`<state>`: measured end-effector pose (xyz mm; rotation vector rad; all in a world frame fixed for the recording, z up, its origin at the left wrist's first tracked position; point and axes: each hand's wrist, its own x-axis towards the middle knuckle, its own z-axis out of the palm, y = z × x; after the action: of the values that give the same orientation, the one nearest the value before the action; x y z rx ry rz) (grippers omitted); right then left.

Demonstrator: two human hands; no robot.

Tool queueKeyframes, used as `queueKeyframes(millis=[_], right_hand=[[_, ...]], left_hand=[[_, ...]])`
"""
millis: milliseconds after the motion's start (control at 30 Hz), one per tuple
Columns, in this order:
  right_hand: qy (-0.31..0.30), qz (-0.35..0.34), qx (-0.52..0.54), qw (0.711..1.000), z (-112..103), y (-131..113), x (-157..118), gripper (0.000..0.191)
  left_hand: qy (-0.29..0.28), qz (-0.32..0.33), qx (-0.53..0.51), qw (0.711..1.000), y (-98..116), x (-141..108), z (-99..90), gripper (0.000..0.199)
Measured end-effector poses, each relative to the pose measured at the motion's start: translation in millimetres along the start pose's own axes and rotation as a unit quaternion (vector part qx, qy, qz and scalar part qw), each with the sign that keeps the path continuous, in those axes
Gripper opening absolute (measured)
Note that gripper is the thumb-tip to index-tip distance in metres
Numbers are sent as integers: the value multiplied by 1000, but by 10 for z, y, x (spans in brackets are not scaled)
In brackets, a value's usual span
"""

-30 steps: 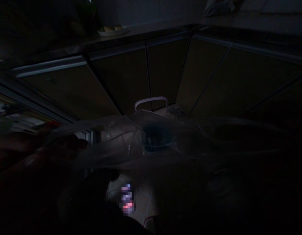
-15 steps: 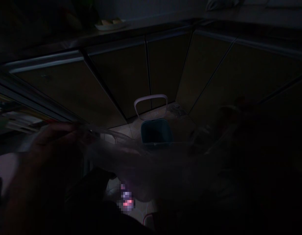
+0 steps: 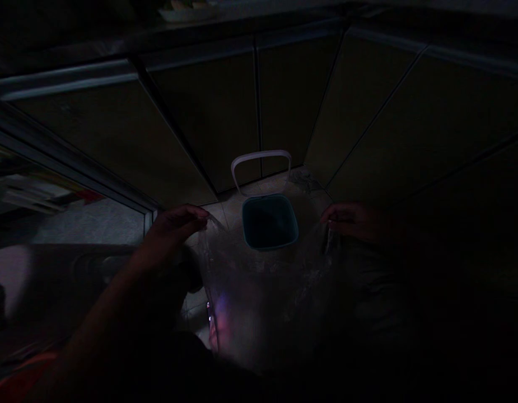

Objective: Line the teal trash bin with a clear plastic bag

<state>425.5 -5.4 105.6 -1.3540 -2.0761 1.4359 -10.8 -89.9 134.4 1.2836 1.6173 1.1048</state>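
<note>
A thin see-through plastic bag point(image 3: 267, 302) hangs spread between my two hands. My left hand point(image 3: 181, 224) pinches one upper corner of it between thumb and fingers. On the other side, my right hand point(image 3: 351, 219) pinches the opposite upper corner. Just beyond the bag's upper edge, a teal bucket point(image 3: 270, 246) stands on the tiled floor, its mouth facing up and its inside dark. A pale rim with a raised loop handle point(image 3: 262, 154) shows behind the bucket, against the cabinets. The lower part of the bag fades into darkness.
Dark cabinet doors point(image 3: 204, 123) meet in a corner behind the bucket. Along the top runs a counter with a plate point(image 3: 187, 12) on it. At the left, a door track borders another floor area point(image 3: 94, 221). A small glowing light shows through the bag low down.
My hands have come closer together and show more sharply, with the bag now hanging between them nearer the bucket. The view has tilted down a little.
</note>
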Motion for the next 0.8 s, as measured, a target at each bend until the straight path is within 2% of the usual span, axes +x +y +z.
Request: queueKeyframes(millis=[133, 367, 500, 667, 800], right_hand=[[-65, 18, -54, 996, 88, 99, 77, 36], [-60, 46, -198, 977, 90, 227, 190, 23], [-89, 79, -260, 958, 137, 291, 273, 23], [-140, 61, -298, 942, 283, 470, 416, 17], [-149, 50, -314, 936, 412, 649, 538, 12]], left_hand=[[-51, 15, 56, 997, -237, 91, 111, 30], [-97, 0, 115, 989, -673, 288, 164, 29], [-134, -2, 158, 978, -938, 387, 213, 29], [-205, -3, 268, 941, -1220, 462, 298, 27], [-257, -18, 373, 892, -1362, 487, 323, 30]])
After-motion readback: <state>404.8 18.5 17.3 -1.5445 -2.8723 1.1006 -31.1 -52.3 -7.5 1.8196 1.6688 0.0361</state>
